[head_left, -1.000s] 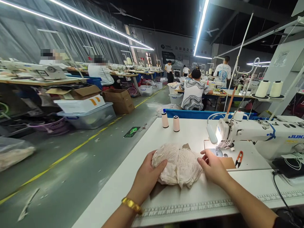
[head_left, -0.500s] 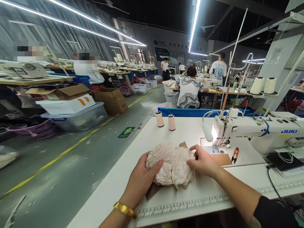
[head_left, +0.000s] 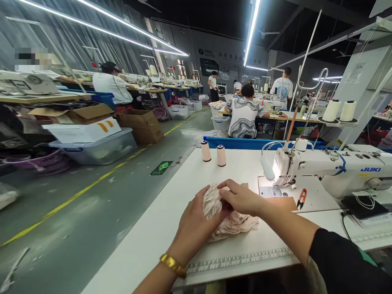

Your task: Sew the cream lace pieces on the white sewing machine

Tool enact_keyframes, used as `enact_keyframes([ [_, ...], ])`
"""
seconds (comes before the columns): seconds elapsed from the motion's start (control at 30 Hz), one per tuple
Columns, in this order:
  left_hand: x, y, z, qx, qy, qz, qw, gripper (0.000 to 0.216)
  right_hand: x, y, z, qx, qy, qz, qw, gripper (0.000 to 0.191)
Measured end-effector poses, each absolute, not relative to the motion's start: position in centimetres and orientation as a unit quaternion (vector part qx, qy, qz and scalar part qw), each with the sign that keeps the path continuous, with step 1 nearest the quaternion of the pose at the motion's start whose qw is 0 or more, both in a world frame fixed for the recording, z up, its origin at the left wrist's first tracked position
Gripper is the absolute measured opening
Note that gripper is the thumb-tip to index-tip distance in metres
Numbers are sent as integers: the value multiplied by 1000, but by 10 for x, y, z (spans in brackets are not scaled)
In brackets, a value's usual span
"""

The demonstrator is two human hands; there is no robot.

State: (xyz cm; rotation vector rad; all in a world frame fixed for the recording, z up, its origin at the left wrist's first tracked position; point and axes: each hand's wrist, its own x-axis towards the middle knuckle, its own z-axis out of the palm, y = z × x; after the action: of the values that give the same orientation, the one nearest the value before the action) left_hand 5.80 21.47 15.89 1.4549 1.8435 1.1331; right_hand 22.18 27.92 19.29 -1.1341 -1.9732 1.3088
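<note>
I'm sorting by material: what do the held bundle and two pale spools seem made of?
The bundle looks like soft, matte lace, judging by its openwork and frilly edges; fibre unclear. Both spools seem wound with matte thread, given their even, tapered sides; their dark tops may be plastic.

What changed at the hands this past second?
Right hand moved left across the lace bundle, next to the left hand, which edged right, keeping its hold. The previously rounded bundle is now bunched up, layers spreading right. Thread cones, snips and sewing machine stayed put.
</note>
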Motion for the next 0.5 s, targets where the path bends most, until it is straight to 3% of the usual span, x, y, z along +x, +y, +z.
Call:
enact_keyframes([
  [0.1,57,217,159,545,687,405,259,84,244,279,188,-421,-724,467,283,19],
  [0.23,55,216,157,536,695,405,256,84,281,269,176,-473,-725,387,318,5],
  [0.33,56,215,157,529,700,408,252,85,288,257,167,-482,-739,361,302,13],
  [0.43,56,215,155,527,700,414,246,83,275,254,162,-473,-759,350,280,44],
  [0.5,54,215,152,526,700,418,242,82,265,259,163,-461,-771,348,268,34],
])
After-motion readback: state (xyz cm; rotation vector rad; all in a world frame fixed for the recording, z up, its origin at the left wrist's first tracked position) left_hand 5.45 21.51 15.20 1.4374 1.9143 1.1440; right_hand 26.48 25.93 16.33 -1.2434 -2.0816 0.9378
